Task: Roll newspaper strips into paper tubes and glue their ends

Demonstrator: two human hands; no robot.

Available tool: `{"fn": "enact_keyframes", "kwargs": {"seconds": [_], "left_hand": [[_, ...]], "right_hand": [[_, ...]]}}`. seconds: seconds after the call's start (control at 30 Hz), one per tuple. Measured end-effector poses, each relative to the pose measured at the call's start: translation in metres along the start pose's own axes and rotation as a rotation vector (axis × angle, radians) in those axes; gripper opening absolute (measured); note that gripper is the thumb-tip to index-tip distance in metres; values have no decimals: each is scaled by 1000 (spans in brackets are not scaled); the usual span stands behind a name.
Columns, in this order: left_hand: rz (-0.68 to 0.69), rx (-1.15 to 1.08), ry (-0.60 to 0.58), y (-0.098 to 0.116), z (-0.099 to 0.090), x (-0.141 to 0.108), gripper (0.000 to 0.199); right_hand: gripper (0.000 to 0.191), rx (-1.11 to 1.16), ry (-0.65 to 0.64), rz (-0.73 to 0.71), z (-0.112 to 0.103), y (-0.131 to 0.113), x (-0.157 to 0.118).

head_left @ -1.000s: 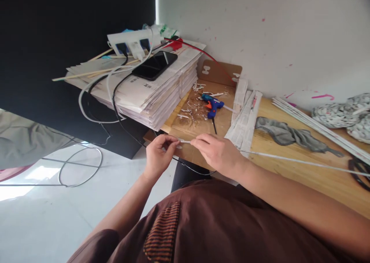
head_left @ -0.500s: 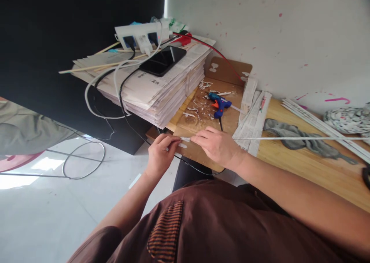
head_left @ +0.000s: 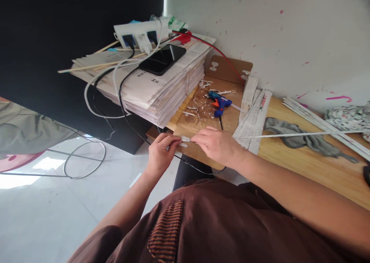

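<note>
A thin white rolled-paper stick point(head_left: 277, 135), apparently of newspaper, runs from my fingers out to the right edge of the head view. My left hand point(head_left: 162, 150) pinches its left end between thumb and fingers. Close by, my right hand point(head_left: 216, 145) is closed on the same stick, with a short printed piece showing between the hands. Both hands are over the near edge of a brown cardboard sheet point(head_left: 189, 130). Beyond them a blue hot glue gun point(head_left: 220, 104) lies on the cardboard among paper scraps point(head_left: 196, 110).
Left of the cardboard rises a newspaper stack point(head_left: 173, 97) bearing a black phone point(head_left: 163, 59) and a power strip point(head_left: 141, 33) with trailing cables. Newspaper strips point(head_left: 251, 116), a grey cloth sleeve point(head_left: 306, 139), several paper sticks point(head_left: 326, 128) and a woven paper coil point(head_left: 347, 118) lie rightward.
The paper stick's right part has tilted upward, its far end now higher. Both hands stay almost in place, still pinching it.
</note>
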State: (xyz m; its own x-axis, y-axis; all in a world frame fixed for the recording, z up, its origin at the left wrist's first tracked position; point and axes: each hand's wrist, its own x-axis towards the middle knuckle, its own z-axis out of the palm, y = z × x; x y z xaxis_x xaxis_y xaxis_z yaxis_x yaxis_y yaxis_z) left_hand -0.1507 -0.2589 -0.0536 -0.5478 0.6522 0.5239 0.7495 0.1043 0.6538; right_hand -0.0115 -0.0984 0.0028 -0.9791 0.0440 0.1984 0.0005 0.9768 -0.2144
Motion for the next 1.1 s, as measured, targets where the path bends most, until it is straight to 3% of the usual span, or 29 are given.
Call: {"fn": "enact_keyframes", "kwargs": {"seconds": [0.33, 0.57, 0.83, 1.1], "left_hand": [[-37, -13, -43, 4, 0, 2, 10], [-156, 13, -101, 7, -3, 9, 7], [-279, 17, -127, 7, -3, 12, 15], [-386, 12, -229, 7, -6, 17, 26]], "right_hand": [[24, -35, -4, 58, -6, -7, -2], [30, -204, -53, -83, -4, -2, -6], [34, -131, -97, 24, -9, -5, -4], [39, -217, -99, -101, -9, -2, -6]]}}
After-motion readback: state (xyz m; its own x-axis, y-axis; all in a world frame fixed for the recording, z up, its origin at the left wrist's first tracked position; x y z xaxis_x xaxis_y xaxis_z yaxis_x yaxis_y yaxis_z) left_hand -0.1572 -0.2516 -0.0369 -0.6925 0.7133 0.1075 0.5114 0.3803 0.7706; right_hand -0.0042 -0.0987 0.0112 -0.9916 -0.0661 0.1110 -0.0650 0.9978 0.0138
